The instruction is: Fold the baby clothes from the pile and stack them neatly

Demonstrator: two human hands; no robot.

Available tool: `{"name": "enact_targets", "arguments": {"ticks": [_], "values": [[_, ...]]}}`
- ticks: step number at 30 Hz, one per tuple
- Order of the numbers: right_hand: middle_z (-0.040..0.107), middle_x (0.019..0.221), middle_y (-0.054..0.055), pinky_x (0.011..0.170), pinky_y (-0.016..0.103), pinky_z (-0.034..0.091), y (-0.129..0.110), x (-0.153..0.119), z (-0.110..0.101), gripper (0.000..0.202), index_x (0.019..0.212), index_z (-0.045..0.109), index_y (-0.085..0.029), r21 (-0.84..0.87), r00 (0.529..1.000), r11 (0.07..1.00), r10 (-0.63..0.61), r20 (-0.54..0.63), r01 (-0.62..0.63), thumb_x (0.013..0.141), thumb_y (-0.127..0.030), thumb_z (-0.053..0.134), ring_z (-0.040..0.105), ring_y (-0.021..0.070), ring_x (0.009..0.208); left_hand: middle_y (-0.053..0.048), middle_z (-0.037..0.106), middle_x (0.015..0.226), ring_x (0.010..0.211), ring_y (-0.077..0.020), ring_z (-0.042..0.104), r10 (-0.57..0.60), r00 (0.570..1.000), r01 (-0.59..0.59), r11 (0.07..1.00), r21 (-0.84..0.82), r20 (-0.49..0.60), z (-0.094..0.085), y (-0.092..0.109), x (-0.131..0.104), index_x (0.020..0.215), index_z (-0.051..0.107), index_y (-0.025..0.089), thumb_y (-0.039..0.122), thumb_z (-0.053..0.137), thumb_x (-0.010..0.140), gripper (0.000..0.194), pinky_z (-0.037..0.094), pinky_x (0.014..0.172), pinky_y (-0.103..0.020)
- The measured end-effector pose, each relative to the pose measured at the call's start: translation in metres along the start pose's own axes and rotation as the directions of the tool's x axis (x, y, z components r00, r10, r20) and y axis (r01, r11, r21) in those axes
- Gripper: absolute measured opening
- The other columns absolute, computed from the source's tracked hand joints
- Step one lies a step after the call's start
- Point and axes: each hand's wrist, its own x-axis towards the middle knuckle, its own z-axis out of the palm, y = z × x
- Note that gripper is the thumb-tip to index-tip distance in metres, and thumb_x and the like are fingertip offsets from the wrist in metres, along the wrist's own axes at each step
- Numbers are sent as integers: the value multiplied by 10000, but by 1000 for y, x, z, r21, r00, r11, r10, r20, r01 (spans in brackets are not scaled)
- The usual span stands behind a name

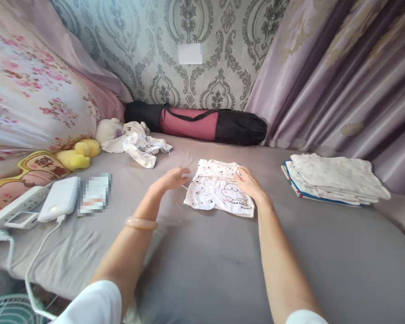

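A small white garment with a cartoon animal, lettering and tiny prints lies flat on the grey sheet, its top part folded over. Just left of it is my left hand, fingers apart and holding nothing, near a thin white string at the garment's edge. My right hand rests at the garment's upper right side, fingers spread over the edge. To the right sits a stack of folded light cloths with a blue layer underneath. Crumpled white clothes lie at the back left.
A black and dark-pink roll bag lies against the wall. On the left are a yellow plush toy, a power strip, a white power bank with a cable, and a blurred packet. A fan grille shows at bottom left.
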Motion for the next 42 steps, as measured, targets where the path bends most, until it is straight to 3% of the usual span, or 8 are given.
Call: {"name": "enact_targets", "arguments": {"ticks": [6,18,22,29,32,35,39,42], "values": [[364,1516,91,1139,324,259,6,-5,-19,509,1409,451,-185,4,999,999,-47,10,47,956,-400,363,372,232,1370,-89,603,1051,1001,-235,574,-198,980,200,971,135,-25,7,-32,-48,948,629,204,350,516,842,213,446,881,-355],[443,1465,134,1074,344,347,23,-16,-39,524,1407,461,-166,-4,996,1000,4,85,-4,930,-382,446,470,256,1295,-48,672,888,845,-211,608,-292,956,283,948,144,42,2,-21,-67,829,581,207,219,422,823,160,419,802,-338],[507,1412,148,1049,339,374,22,-21,-45,510,1393,479,-150,-4,994,1000,20,109,-19,927,-356,453,515,252,1257,-51,681,849,804,-195,621,-324,944,326,945,22,-60,-8,-16,-71,839,586,196,230,437,808,156,434,701,-273],[593,1322,131,973,336,449,24,-24,-51,517,1387,495,-177,-22,985,998,69,157,-67,916,-387,474,542,265,1228,-85,684,927,864,-262,622,-531,820,554,831,61,-215,-32,0,-63,797,630,208,430,568,781,231,419,633,-297],[596,1316,137,958,336,459,25,-24,-51,519,1391,493,-176,-41,983,996,82,162,-76,916,-386,474,552,266,1215,-65,680,849,818,-228,614,-398,874,416,909,6,-280,-37,17,-53,811,629,198,370,544,813,192,431,661,-292],[604,1304,135,945,335,466,23,-25,-52,504,1379,507,-183,-40,985,997,73,158,-67,913,-374,486,563,268,1198,-60,680,856,853,-207,602,-48,941,68,997,48,-335,-31,42,-39,886,638,181,269,492,856,173,449,763,-301],[601,1309,137,946,337,465,20,-28,-54,498,1372,511,-180,-34,983,997,74,168,-69,912,-367,490,559,270,1205,-80,685,1057,1046,-226,583,348,920,-343,937,61,-179,-12,71,-27,1004,668,199,279,490,891,225,438,925,-348],[589,1329,128,964,326,455,22,-30,-56,507,1377,506,-176,-28,982,996,92,165,-88,908,-369,496,557,259,1211,-89,546,1368,1078,-220,600,391,912,-404,909,-101,-125,-3,76,-27,1081,669,213,335,502,895,278,472,906,-335]]}}
